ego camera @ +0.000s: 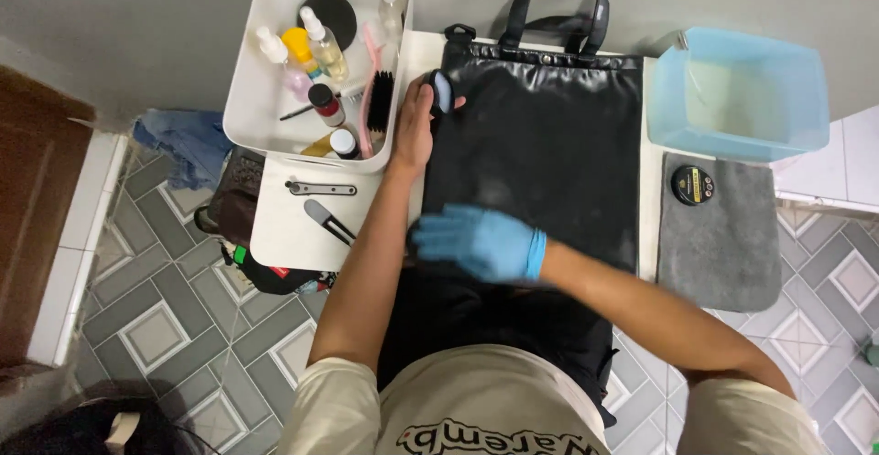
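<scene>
Your left hand [414, 130] is bare, its fingers curled round a small dark applicator pad [441, 91] with a bluish face, pressed at the upper left corner of the black tote bag [540, 144]. Your right hand [476, 240], in a blue glove, has its fingers spread fairly wide and flat on the bag's lower left part, holding nothing; it is blurred, so I can't tell whether it is pressing down or sweeping across. The bag lies flat on the white table [293, 226] right in front of you, its long axis running away from your body, with the twin handles [558, 2] pointing to the far side and the bottom edge hanging toward your lap. As for progress, I'd judge the work on the bag surface to be somewhere in the middle: there are faint dull, hazy patches across the middle of the panel while the edges look darker, and the pad is at one corner only, so much of the face appears left to go. Just left of your left hand stands a white caddy [252, 98] with spray bottles, small jars and a black-bristled brush [380, 100]. Nearer you on the table lie a grey metal tool and a small brush. To the right of the bag sit a round dark tin [692, 184] on a grey cloth [723, 254], and beyond them a pale blue plastic tub [742, 93].
</scene>
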